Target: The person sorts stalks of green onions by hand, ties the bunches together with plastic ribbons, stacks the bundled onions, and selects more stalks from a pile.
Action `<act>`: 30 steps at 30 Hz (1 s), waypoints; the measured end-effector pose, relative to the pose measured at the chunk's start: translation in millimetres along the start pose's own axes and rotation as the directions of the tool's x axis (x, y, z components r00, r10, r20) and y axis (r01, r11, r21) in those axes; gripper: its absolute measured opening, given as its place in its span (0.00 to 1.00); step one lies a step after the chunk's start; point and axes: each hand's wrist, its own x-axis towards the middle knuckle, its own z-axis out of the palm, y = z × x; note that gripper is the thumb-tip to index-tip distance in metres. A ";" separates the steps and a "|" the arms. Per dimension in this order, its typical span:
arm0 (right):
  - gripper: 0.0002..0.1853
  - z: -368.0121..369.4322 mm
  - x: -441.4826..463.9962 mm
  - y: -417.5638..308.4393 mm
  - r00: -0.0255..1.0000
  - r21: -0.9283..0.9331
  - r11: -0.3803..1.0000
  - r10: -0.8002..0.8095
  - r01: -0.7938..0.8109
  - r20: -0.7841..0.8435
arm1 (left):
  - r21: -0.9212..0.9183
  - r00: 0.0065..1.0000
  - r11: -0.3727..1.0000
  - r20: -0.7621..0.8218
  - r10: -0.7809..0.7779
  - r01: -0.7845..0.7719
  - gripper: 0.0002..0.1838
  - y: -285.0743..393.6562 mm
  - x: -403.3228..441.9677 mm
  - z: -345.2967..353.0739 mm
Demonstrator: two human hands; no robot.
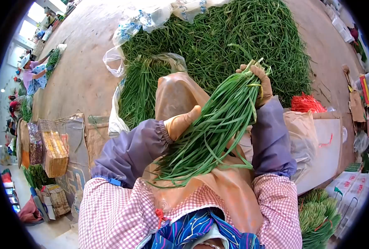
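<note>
A bundle of long green chives (217,128) lies slantwise in front of my chest, its cut ends up to the right and its leaf tips down toward the apron. My right hand (261,83) is closed round the bundle near the cut ends, where a yellow tie (255,85) circles the stalks. My left hand (182,123) holds the bundle from the left side. Its thumb shows, stretched along the leaves, while its fingers are hidden behind them. Just beyond my hands spreads a big pile of loose chives (217,45).
Clear plastic sheeting (116,58) edges the pile on the left. Red ties (307,103) lie to the right, above a pale board (328,141). Tied bundles (317,213) stand at lower right. Cardboard boxes (53,153) are at left. Another person (33,72) works at far left.
</note>
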 end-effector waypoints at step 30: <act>0.31 -63.6 34.7 201.8 0.526 0.656 0.386 0.850 -0.648 0.019 | -0.177 0.460 0.742 -0.686 -0.564 0.646 0.24 39.4 87.9 -127.0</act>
